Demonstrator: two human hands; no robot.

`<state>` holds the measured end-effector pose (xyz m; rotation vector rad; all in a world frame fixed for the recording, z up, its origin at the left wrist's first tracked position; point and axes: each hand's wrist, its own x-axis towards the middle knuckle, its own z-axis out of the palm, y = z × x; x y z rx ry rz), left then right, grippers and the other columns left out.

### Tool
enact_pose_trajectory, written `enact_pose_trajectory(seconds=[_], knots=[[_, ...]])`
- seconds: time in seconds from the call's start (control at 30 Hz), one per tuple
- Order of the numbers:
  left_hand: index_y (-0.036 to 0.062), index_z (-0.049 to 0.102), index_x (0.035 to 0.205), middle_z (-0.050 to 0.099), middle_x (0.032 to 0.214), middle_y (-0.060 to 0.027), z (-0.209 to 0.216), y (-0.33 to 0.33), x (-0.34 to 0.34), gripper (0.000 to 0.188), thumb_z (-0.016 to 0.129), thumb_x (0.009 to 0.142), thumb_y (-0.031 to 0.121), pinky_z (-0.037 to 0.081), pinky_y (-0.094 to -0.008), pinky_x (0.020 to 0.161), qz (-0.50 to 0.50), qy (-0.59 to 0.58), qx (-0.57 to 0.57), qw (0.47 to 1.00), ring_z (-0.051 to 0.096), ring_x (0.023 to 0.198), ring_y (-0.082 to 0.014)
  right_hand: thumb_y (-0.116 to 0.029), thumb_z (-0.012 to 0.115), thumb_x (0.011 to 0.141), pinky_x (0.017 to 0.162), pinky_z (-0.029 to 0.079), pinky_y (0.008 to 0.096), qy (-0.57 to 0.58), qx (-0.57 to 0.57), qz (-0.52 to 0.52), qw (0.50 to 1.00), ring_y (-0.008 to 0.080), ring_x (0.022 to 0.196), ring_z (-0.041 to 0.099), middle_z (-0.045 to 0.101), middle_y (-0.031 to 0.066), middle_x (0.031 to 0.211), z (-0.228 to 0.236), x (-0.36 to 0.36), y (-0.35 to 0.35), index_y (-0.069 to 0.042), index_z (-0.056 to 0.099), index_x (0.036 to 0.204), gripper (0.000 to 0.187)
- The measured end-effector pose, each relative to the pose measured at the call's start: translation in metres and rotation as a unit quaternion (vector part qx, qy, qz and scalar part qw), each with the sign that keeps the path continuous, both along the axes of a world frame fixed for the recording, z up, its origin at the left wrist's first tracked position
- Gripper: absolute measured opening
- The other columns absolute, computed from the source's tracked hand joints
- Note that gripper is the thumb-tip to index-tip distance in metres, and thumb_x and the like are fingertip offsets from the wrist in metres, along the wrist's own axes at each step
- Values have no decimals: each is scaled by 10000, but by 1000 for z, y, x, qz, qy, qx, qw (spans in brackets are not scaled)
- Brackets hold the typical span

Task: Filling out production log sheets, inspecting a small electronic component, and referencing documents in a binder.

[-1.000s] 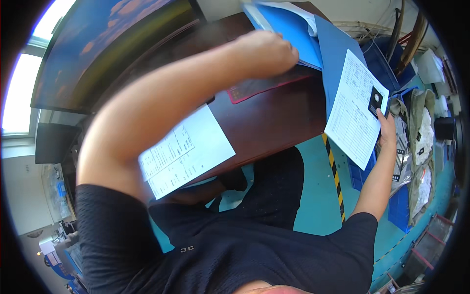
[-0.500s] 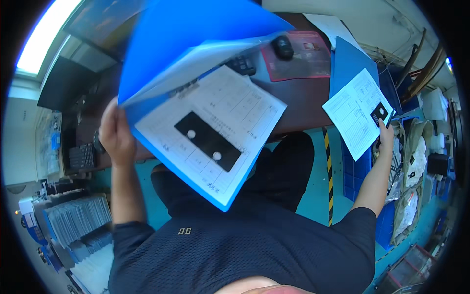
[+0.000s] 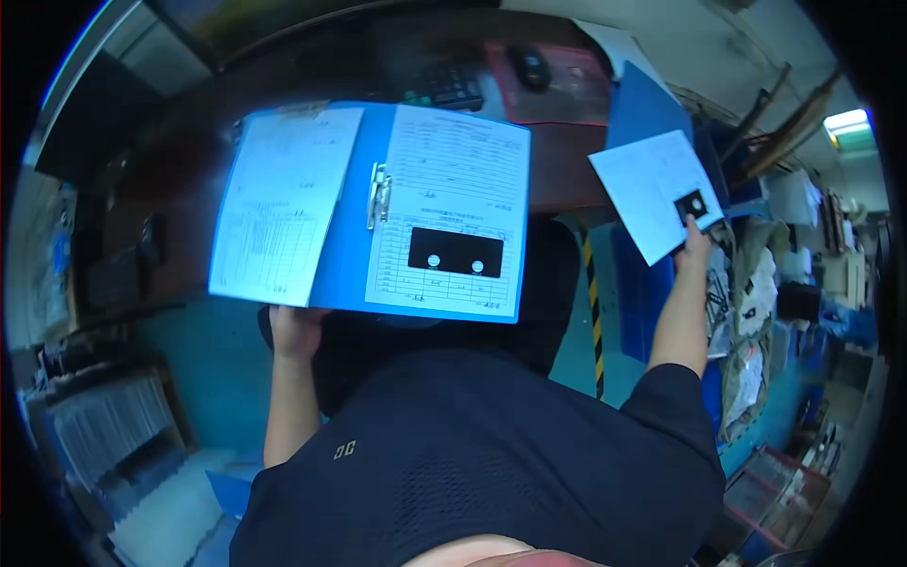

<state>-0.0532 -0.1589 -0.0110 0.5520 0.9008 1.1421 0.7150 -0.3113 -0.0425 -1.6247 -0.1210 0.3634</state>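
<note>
A blue clip folder [image 3: 345,246] lies spread open in front of me, above my lap at the desk's near edge. My left hand [image 3: 296,331] grips its lower edge on the left, with most fingers hidden beneath. Loose-looking printed sheets [image 3: 283,180] cover the left half. Held by the metal clip [image 3: 381,194], a printed form [image 3: 453,170] fills the right half, and a black rectangular piece [image 3: 456,248] with two pale round spots rests on it. Out to the right, my right hand [image 3: 694,248] pinches a white sheet [image 3: 642,189] together with a small black piece [image 3: 692,203].
On the dark desk [image 3: 567,165] are a keyboard [image 3: 453,90] and a black mouse [image 3: 531,71] on a reddish mat [image 3: 576,94]. Another blue folder [image 3: 642,109] sits at the far right. Filed papers [image 3: 113,425] stand at lower left; bags [image 3: 756,283] fill the right side.
The folder's raised blue cover has swung down to the left, so both halves now face up. My left hand has shifted right and lower along the folder. The right hand still holds its sheet.
</note>
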Motion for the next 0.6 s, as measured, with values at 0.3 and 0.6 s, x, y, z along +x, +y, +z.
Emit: enact_pose_trajectory(seconds=[0.3,0.6], knots=[[-22,501,1350,637,1165,-170,18,-32,32,431,622,940,26,638,-360,681,-108,80,96,986,698,910,-257,-183,691,950,1007,503,480,168,127,26,977,330,1122,645,672,151,1227,-36,3,-20,-7,583,1290,398],[39,404,1472,531,1398,-165,-13,-13,37,469,503,1013,45,565,-530,930,-108,-115,189,969,591,1220,-347,-196,760,902,703,562,397,123,38,77,989,247,863,699,703,89,1040,-12,24,-17,-72,584,1237,398]])
